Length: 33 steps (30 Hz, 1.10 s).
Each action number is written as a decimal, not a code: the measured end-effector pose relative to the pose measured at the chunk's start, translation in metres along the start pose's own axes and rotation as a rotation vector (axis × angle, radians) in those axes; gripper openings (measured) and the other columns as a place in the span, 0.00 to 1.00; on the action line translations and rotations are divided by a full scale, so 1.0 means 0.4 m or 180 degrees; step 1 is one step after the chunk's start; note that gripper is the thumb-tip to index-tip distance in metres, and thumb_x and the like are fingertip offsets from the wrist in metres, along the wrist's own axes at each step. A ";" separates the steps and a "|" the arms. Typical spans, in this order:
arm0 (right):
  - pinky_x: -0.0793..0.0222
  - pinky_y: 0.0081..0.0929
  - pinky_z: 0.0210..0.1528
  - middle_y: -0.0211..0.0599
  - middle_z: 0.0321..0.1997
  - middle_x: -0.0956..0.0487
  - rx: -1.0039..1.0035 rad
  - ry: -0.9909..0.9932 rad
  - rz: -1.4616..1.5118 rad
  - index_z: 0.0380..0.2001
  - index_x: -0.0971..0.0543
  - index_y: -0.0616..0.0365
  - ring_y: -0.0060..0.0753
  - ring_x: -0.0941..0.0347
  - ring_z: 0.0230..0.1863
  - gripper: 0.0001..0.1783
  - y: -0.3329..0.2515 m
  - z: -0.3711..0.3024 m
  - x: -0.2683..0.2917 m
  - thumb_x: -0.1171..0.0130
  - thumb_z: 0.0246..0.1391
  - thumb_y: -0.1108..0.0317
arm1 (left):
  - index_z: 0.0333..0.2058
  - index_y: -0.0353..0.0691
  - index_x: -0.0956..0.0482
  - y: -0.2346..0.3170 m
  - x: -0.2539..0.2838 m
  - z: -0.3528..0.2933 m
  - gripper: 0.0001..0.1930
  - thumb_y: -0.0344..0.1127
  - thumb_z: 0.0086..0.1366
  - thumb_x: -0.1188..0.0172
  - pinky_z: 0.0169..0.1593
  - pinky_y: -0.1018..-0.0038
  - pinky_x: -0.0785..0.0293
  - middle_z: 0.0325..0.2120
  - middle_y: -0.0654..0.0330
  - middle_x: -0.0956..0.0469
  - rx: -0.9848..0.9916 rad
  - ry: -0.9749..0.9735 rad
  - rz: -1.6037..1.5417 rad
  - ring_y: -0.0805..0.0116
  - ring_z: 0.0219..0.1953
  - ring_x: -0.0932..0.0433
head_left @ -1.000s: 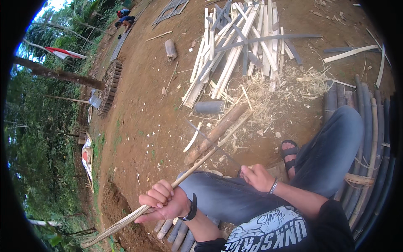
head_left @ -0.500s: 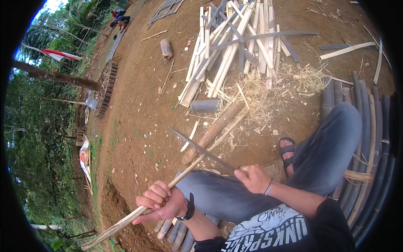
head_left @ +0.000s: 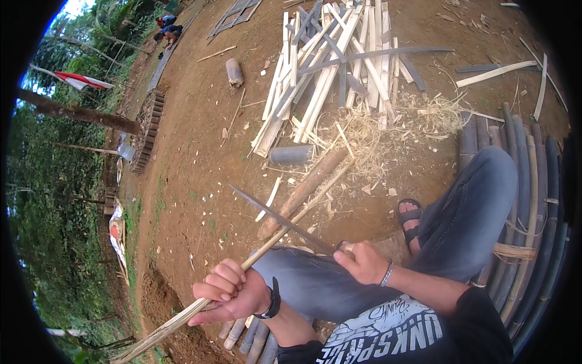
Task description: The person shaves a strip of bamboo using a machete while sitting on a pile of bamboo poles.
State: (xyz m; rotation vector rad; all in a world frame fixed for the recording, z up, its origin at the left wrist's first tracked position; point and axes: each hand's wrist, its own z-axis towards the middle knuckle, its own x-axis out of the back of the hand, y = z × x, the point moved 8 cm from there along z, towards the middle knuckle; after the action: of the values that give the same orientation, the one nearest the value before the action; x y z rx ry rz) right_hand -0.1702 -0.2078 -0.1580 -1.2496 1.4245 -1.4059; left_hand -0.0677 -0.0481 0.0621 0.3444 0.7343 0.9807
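Observation:
My left hand [head_left: 227,293], a black band on its wrist, is closed around a long, thin pale bamboo strip [head_left: 264,247]. The strip slants from the lower left up to the right, and its lower end looks split into several lengths. In my right hand [head_left: 364,263] is the handle of a long knife [head_left: 271,213], mostly hidden by the fingers. Its dark blade points up and left and crosses the strip beyond my left hand. Whether the edge bites into the strip cannot be made out. Under the strip's far part, a round log [head_left: 304,193] lies on the ground.
Curly shavings [head_left: 379,145] surround the log's far end. Beyond lies a heap of split bamboo slats [head_left: 330,73]. A short dark bamboo piece [head_left: 291,154] rests beside the log. Bamboo poles [head_left: 517,182] stand bundled at the right. Another person [head_left: 170,30] crouches far off at upper left.
The knife has shifted a little left, its crossing point now slightly nearer my left hand. Both hands keep their hold. The whole view has moved slightly.

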 end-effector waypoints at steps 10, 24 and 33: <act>0.36 0.48 0.26 0.60 0.12 0.32 -0.0966 -0.0167 0.0249 0.12 0.29 0.70 0.61 0.30 0.19 0.37 0.131 0.047 0.009 0.55 0.60 0.45 | 0.17 0.47 0.47 -0.005 -0.004 0.007 0.31 0.68 0.66 0.70 0.15 0.81 0.56 0.08 0.69 0.50 -0.0036 0.0008 0.0012 0.78 0.11 0.54; 0.34 0.43 0.25 0.54 0.12 0.29 -0.0850 -0.0035 -0.0009 0.14 0.29 0.69 0.52 0.26 0.19 0.37 0.102 0.035 0.027 0.55 0.60 0.42 | 0.17 0.46 0.46 -0.005 0.012 0.011 0.31 0.68 0.66 0.70 0.15 0.82 0.56 0.08 0.69 0.50 -0.0049 0.0120 -0.0001 0.79 0.11 0.53; 0.35 0.42 0.25 0.51 0.10 0.31 -0.1107 -0.0196 0.0243 0.13 0.28 0.67 0.46 0.28 0.17 0.36 0.132 0.043 0.025 0.58 0.62 0.44 | 0.17 0.46 0.46 -0.002 0.017 0.015 0.31 0.67 0.67 0.70 0.15 0.81 0.56 0.08 0.69 0.51 -0.0055 0.0134 0.0026 0.78 0.11 0.54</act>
State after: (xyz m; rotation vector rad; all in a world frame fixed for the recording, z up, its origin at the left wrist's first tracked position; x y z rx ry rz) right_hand -0.1627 -0.2263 -0.2107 -1.4220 1.7049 -1.0887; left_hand -0.0607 -0.0425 0.0631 0.3126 0.7627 1.0039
